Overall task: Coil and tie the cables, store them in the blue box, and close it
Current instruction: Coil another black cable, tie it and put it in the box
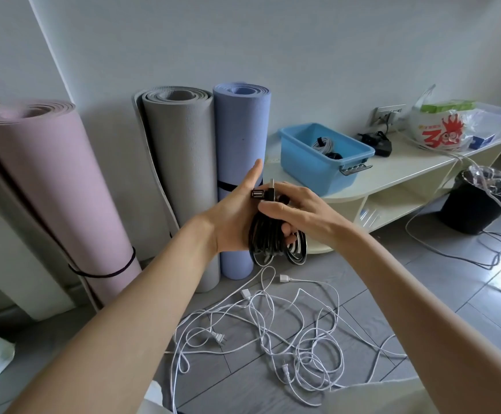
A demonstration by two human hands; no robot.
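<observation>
A coiled black cable [268, 239] hangs in loops between my hands, its USB ends sticking up at the top. My left hand [237, 216] holds the coil from the left, with its index finger pointing straight up. From the right, my right hand [294, 209] grips the top of the coil, fingers curled round the strands near the plugs. The blue box [306, 165] stands open on the low cream cabinet [398, 171], with a grey coiled cable [324, 144] and something black inside. A tangle of white cables [273, 321] lies on the floor below my hands.
Three rolled mats, pink [48, 186], grey [180, 162] and blue [241, 135], lean against the wall. A black adapter [376, 140], a plastic bag [440, 127] and a clear tub stand on the cabinet. A black bin [479, 204] with cables sits at right; more cords trail on the grey tiles.
</observation>
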